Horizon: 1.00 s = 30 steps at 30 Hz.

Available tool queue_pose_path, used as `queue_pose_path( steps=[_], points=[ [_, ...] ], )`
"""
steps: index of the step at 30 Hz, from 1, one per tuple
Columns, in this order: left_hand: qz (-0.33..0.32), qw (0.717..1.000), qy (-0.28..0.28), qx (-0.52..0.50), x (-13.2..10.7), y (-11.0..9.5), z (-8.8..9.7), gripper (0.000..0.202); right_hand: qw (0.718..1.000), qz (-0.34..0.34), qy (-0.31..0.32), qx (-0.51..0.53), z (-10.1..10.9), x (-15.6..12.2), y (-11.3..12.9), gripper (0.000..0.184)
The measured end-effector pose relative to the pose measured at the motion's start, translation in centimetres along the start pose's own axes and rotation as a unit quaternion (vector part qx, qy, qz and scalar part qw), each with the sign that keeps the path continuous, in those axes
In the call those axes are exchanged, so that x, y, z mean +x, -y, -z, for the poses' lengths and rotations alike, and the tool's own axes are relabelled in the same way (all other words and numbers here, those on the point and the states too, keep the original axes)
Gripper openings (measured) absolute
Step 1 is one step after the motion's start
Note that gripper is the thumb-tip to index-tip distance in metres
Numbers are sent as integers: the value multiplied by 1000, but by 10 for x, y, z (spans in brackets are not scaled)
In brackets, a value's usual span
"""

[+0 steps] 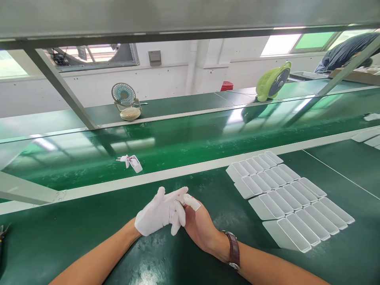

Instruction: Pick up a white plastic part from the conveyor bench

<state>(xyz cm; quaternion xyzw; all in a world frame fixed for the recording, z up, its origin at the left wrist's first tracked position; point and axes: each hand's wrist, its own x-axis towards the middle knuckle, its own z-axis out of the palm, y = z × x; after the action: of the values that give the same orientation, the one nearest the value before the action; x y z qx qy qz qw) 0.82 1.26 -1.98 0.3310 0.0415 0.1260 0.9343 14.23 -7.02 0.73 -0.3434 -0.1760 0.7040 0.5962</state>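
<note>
Green matting covered the bench (74, 241) in front of you, and beyond its pale edge strip ran a glossy green conveyor belt (192, 138) under a grey metal frame.

Your left hand (160, 213), in a white cloth glove, met your bare right hand (200, 227) low at the centre of the bench. The gloved fingers were curled over the right hand's fingers, which hid most of them; one right fingertip wore a white finger cot (191, 202), pointing up and to the right. Whether either hand gripped anything small, you could not tell. A brown-strapped wristwatch (234, 249) sat on your right wrist.

To your right lay white plastic trays with long narrow pockets (285, 198), overlapping in rows that stepped toward you; their long pockets ran from upper left to lower right. More white pieces (368, 136) were cut off at the right edge.

A small white part with a red mark (132, 162) lay alone on the belt, too small to make out. Open matting stretched left of your hands.

Across the belt stood a teal desk fan (126, 101) and a lime-green fan (273, 81). A person in dark clothing (344, 51) bent over at far right, partly cut off.
</note>
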Motion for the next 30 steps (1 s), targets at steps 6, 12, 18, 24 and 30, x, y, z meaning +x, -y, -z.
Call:
queue_pose_path(
  steps=[6, 12, 18, 24, 30],
  points=[
    [-6, 1000, -16, -3, 0, 1, -1, 97, 999, -27, 23, -2, -2, 1, 2, 38],
    [-7, 1000, -18, -5, 0, 0, -2, 98, 1000, -16, -7, 23, 1, 3, -2, 29],
    [-12, 1000, -22, -9, 0, -1, -3, 96, 1000, -12, -11, 24, -1, 3, -2, 23],
    [-16, 1000, -21, 1, 2, -1, -4, 95, 1000, 6, 2, 24, 0, 2, -1, 23],
    [-21, 997, 32, 63, -3, -3, -4, 82, 999, 20, 11, 23, 1, 1, 2, 18]
  ],
)
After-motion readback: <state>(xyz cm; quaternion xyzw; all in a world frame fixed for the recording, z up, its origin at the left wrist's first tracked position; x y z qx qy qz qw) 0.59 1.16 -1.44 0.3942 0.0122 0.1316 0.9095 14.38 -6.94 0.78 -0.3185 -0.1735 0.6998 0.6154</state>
